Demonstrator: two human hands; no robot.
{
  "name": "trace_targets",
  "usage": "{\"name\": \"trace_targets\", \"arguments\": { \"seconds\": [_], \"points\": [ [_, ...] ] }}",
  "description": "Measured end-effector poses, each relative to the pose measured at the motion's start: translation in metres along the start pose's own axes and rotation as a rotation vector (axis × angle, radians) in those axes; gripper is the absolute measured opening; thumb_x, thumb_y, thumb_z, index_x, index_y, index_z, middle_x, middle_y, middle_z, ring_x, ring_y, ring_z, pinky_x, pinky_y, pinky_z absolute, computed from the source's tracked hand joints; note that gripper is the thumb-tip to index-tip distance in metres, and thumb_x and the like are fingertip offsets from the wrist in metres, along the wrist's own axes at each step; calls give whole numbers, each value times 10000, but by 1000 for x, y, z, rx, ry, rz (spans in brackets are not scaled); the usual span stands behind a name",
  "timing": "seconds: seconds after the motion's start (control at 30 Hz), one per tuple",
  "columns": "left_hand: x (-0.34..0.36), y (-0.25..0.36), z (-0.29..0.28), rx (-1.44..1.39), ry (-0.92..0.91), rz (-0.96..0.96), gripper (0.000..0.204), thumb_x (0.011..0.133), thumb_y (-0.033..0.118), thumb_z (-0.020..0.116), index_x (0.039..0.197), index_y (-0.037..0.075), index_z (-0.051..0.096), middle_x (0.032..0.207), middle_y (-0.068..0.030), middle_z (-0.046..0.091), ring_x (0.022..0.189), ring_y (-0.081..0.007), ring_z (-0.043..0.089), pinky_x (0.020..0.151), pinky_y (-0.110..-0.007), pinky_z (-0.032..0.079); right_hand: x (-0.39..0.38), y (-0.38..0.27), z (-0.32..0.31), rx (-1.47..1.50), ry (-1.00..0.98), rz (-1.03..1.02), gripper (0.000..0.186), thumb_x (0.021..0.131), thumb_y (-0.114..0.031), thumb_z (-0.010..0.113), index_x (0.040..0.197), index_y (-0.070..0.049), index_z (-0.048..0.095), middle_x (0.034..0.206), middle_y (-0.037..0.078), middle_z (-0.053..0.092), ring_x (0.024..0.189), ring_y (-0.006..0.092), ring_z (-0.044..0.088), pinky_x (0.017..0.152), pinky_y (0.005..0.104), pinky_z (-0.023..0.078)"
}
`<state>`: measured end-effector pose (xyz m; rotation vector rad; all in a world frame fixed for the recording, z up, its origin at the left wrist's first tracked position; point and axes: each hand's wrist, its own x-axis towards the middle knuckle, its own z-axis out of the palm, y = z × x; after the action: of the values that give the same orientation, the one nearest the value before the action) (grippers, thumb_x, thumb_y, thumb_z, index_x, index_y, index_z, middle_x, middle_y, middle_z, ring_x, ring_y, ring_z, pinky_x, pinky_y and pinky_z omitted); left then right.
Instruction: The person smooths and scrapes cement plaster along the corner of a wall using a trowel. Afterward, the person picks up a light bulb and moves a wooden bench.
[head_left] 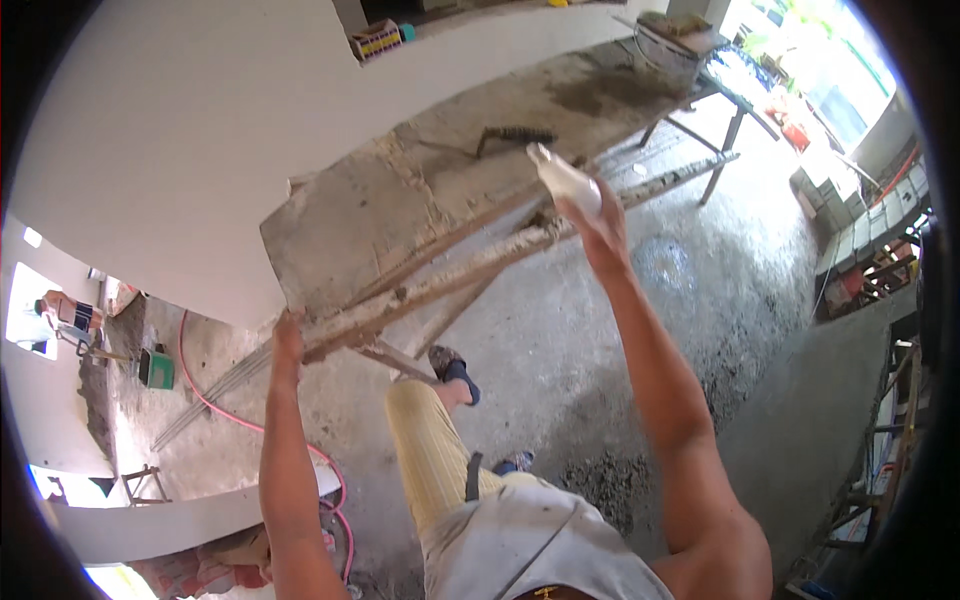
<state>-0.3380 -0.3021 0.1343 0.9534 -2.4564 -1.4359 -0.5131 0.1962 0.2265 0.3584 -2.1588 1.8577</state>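
My right hand (600, 220) is closed round a whitish bottle (568, 183) with a narrow neck, held up over the edge of a raised plank platform. Its neck points away toward the platform. At the near left end of the platform, my left hand (288, 335) grips the end of a rough wooden pole (410, 295), its fingers partly hidden. Beyond the pole lies the mortar-stained board (340, 230) of the platform. On that board rests a dark wire brush (515, 134) with a bent handle.
A bucket (668, 50) stands at the platform's far right end. A pink hose (225, 415) and thin rods (215, 392) lie on the floor at left, near a green container (157, 369). Wet mortar (615, 485) is spread by my feet. Another person (72, 312) stands far left.
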Motion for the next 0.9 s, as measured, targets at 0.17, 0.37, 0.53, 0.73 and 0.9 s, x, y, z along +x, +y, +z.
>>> {"name": "trace_targets", "arguments": {
  "seconds": [0.17,0.37,0.53,0.73,0.9],
  "points": [
    [-25,21,17,78,96,47,486,893,313,440,1217,-44,503,1190,-229,554,1132,-369,497,952,-390,357,136,31,77,-249,157,-266,489,742,-368,682,1070,-33,541,849,164,640,772,293,634,682,398,490],
    [-49,68,16,-2,78,50,417,881,228,437,1180,-47,530,1146,-217,581,1082,-307,536,934,-363,371,175,65,117,-564,64,-236,490,746,-384,631,1083,-46,523,833,215,631,781,384,624,680,467,491],
    [-53,80,21,-47,35,79,406,883,222,452,1168,-56,533,1113,-215,592,1048,-297,544,928,-349,374,241,93,60,-755,329,-288,449,732,-375,640,1035,-61,532,898,193,635,840,362,630,706,462,495],
    [-54,60,17,134,148,28,416,893,247,463,1182,-44,528,1123,-225,582,1071,-298,531,947,-339,360,266,117,18,-675,573,-177,449,732,-353,656,1032,-45,524,913,195,622,820,391,608,693,466,478],
    [-45,87,5,-19,-97,-290,479,883,303,474,1174,-76,505,1265,-217,483,1191,-267,429,995,-348,322,220,63,74,-379,135,-581,404,776,-249,640,1070,-11,499,890,205,604,809,350,608,700,401,482]
  ]
}}
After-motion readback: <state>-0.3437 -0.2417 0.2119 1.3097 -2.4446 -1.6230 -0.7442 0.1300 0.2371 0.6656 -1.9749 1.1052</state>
